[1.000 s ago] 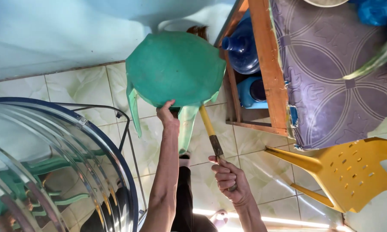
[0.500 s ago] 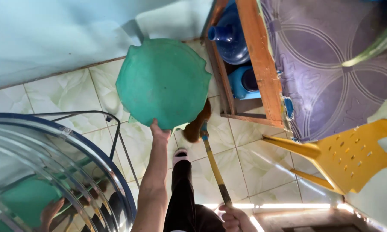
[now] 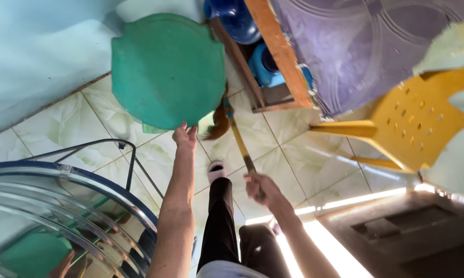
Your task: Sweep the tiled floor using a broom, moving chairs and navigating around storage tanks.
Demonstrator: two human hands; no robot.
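Matt green plastic, faintly scuffed, on the stool [image 3: 167, 69] at the left hand's [image 3: 184, 137] fingertips. Smooth yellow-painted stick for the broom [image 3: 240, 145] handle gripped in the right hand [image 3: 260, 186], with soft brown bristles at its far end. Glossy marbled ceramic on the floor tiles [image 3: 288, 154] beneath both hands. Polished, mirror-bright metal on the basin [image 3: 46, 206] left of the left arm. Glossy yellow plastic on the chair [image 3: 417, 118] right of the right hand; beyond it, bare wood on the frame [image 3: 275, 46] and patterned purple cloth [image 3: 355, 46].
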